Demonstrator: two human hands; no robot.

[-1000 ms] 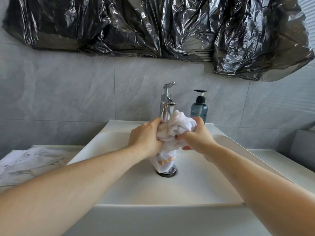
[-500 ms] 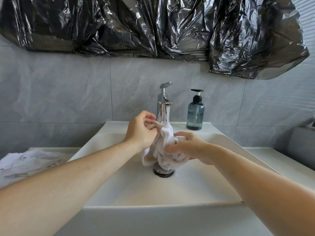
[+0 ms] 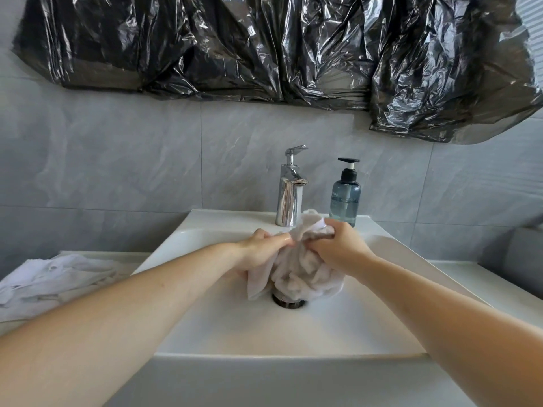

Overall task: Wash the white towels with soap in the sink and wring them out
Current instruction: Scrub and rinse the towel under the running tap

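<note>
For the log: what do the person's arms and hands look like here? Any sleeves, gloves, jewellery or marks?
Both forearms are bare right to the frame edge, with no sleeves in view. The left hand and right hand wear no gloves, and no rings, watch or bracelets show on the visible sides. No tattoos or marks stand out. The skin near the fingers glistens as if wet.

Both forearms bare to frame edge, no sleeves vis. Left hand (image 3: 258, 251) & right hand (image 3: 340, 248): no rings, watch or gloves; skin looks wet/shiny.
</note>
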